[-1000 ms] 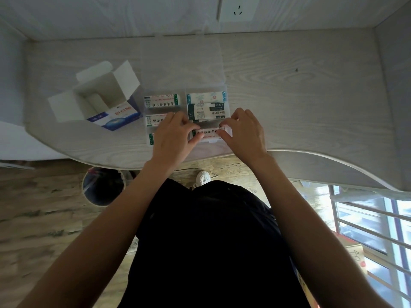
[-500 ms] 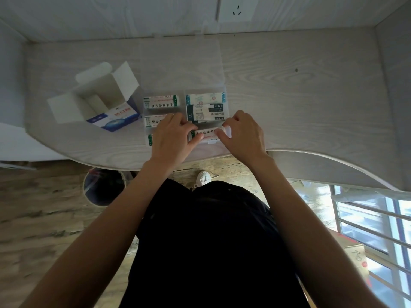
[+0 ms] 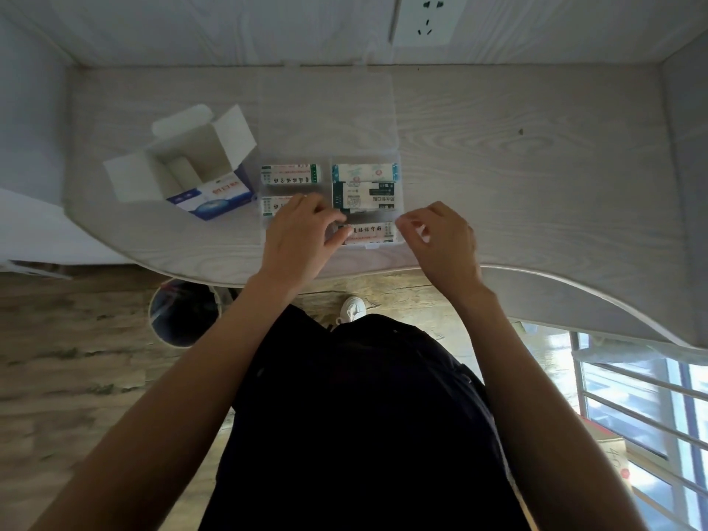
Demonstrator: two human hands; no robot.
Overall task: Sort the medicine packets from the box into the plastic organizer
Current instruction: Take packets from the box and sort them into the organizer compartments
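The left hand (image 3: 302, 231) rests over the near part of the plastic organizer (image 3: 329, 203), its fingers bent down onto the left end of the nearest packet (image 3: 369, 232), touching or pressing it; whether the thumb actually pinches it is hidden. The right hand (image 3: 440, 235) hovers just beside the organizer's near right corner, fingers loosely curled with thumb and forefinger close together, and it holds nothing that shows.

The table (image 3: 498, 155) carries everything: the organizer sits near its front edge, its clear lid (image 3: 325, 113) lying open and flat behind it. Just to the organizer's left stands the box (image 3: 187, 174), flaps open; its inside looks bare apart from a pale shape too dim to name.

Inside the organizer, the packets lie crosswise, long axes running left to right. The far right compartment holds a dark-green-and-white pack (image 3: 367, 195) with a paler one (image 3: 364, 172) behind it; the far left compartment holds one packet (image 3: 289, 174), and another (image 3: 274, 205) lies nearer, partly under the left hand.

The nearest packet lies in the near right compartment, between the two hands, its long axis pointing from one hand to the other. The left hand is on it; the right is just off its right end. Seating it likely calls for pressing straight down at both ends, and the sorting looks nearly finished.
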